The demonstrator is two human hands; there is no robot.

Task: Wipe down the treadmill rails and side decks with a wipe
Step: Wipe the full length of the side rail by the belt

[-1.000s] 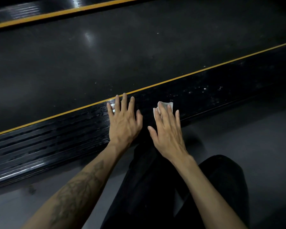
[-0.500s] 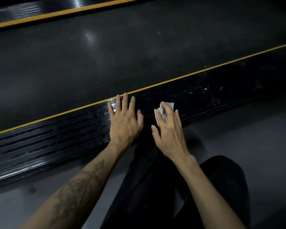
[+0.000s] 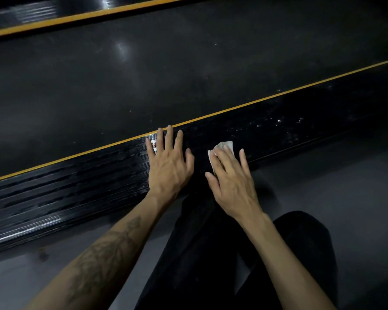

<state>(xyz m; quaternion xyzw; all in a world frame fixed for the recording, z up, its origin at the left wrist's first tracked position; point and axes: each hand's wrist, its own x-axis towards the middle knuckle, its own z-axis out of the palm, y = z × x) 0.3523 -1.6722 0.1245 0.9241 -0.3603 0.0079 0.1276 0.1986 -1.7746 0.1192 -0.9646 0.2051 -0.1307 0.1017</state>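
Note:
The near side deck [image 3: 76, 189] is a black ribbed strip with a yellow line along its far edge, running from lower left to upper right. My left hand [image 3: 169, 166] lies flat on it, fingers spread and straight. Just to its right, my right hand [image 3: 231, 177] presses a small white wipe [image 3: 223, 146] onto the deck with straight fingers; most of the wipe is hidden under them. White specks dot the deck [image 3: 278, 121] to the right of the wipe.
The black treadmill belt [image 3: 166, 68] fills the middle. The far side deck [image 3: 54, 10] with its yellow stripe runs along the top left. Grey floor [image 3: 345, 180] lies in front of the deck, and my legs in black trousers [image 3: 211, 253] are below my hands.
My right hand has slid the wipe slightly back toward me and to the right along the deck. My left hand has stayed in place.

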